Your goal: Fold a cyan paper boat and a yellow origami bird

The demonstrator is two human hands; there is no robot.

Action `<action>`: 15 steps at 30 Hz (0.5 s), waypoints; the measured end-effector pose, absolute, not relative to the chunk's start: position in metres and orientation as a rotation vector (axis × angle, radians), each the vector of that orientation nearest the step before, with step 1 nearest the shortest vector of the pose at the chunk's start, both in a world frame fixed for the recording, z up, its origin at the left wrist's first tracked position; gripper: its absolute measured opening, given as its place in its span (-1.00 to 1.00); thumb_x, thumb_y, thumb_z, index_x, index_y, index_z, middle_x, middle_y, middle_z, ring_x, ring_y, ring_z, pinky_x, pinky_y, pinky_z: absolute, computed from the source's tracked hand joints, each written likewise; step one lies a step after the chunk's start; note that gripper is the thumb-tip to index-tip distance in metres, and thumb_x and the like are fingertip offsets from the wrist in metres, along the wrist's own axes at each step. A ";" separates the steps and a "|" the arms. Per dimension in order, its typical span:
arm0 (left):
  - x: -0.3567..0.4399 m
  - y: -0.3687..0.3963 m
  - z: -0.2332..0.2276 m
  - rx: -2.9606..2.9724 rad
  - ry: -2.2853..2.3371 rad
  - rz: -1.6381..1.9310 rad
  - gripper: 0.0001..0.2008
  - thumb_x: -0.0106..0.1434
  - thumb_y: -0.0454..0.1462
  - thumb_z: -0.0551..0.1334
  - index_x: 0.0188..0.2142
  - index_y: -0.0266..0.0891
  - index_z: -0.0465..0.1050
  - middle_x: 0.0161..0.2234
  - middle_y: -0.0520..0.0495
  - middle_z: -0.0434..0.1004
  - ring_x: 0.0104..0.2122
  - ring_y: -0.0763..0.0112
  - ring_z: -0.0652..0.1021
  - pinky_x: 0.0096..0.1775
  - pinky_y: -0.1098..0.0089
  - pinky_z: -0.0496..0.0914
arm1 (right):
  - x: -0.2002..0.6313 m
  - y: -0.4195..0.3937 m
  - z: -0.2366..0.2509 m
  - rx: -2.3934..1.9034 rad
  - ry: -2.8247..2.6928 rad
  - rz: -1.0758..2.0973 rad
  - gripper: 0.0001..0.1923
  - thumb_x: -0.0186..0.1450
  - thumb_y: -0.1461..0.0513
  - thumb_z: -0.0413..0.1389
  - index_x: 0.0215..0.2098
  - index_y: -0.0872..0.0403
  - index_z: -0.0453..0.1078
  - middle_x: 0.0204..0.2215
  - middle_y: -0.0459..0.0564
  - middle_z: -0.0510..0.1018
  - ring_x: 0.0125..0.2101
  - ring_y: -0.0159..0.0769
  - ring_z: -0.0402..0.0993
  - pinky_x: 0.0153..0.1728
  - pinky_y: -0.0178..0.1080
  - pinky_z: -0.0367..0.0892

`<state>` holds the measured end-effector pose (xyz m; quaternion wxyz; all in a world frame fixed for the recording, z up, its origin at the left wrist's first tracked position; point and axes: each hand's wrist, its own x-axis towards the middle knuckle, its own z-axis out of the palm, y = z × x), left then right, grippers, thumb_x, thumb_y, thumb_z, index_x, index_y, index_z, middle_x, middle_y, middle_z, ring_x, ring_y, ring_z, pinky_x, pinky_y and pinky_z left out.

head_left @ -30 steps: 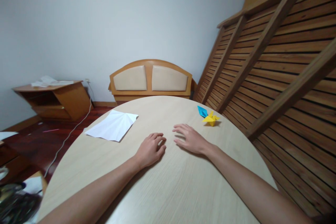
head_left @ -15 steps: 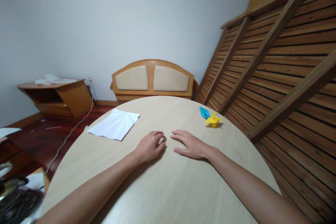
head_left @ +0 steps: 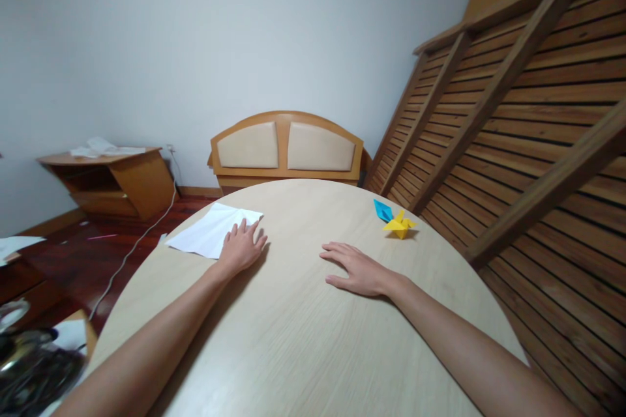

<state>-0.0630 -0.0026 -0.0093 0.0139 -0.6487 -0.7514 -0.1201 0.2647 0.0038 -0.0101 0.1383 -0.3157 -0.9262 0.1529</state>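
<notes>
My left hand is over the right side of a creased white sheet of paper, its fingers spread and holding nothing. Whether the fingertips touch the paper I cannot tell. Flat on the round table, right of the middle, rests my right hand with its fingers stretched out and nothing in them. Beyond it, near the table's right edge, stands a yellow origami bird. A folded blue paper piece lies just behind the bird.
A wooden headboard stands past the table's far edge. Tall wooden slats lean along the right. At the left are a low cabinet with papers on top, a white cable on the floor, and dark clutter near the table.
My left hand has moved left and away from me, from the middle of the table to the white paper, with its fingers spreading. The right hand has stayed in place.
</notes>
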 end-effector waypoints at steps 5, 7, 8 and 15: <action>-0.042 -0.011 -0.015 -2.225 -2.233 -0.388 -0.42 0.40 0.00 -0.04 0.27 -0.28 0.19 0.26 -0.33 0.27 0.24 -0.10 0.29 0.19 -0.04 0.15 | 0.265 0.004 -0.011 -0.917 -2.676 0.448 -0.35 0.32 -0.12 0.07 0.26 0.02 0.28 0.30 0.13 0.24 0.29 -0.04 0.11 0.28 0.05 0.04; -0.031 -0.018 -0.015 -2.335 -2.085 -0.460 -0.48 0.41 -0.02 -0.02 0.21 -0.25 0.27 0.21 -0.30 0.35 0.20 -0.02 0.35 0.18 0.03 0.19 | 0.265 0.003 -0.010 -0.918 -2.683 0.448 -0.35 0.32 -0.12 0.07 0.26 0.02 0.28 0.30 0.13 0.24 0.29 -0.04 0.11 0.28 0.05 0.03; -0.024 -0.022 -0.015 -2.406 -2.002 -0.492 -0.50 0.41 -0.02 -0.02 0.19 -0.24 0.30 0.19 -0.28 0.38 0.18 0.01 0.38 0.18 0.05 0.20 | 0.264 0.003 -0.010 -0.916 -2.687 0.445 -0.35 0.32 -0.11 0.07 0.26 0.02 0.28 0.30 0.13 0.24 0.29 -0.04 0.11 0.28 0.05 0.03; 0.015 -0.056 0.009 -2.968 -1.446 -0.516 -0.55 0.39 -0.08 0.07 0.20 -0.17 0.31 0.15 -0.15 0.44 0.09 0.10 0.41 0.13 0.12 0.29 | 0.264 0.003 0.003 -0.998 -2.497 0.290 -0.69 0.41 0.05 0.02 -0.06 0.05 0.44 -0.01 0.08 0.52 0.03 -0.14 0.40 0.08 -0.05 0.26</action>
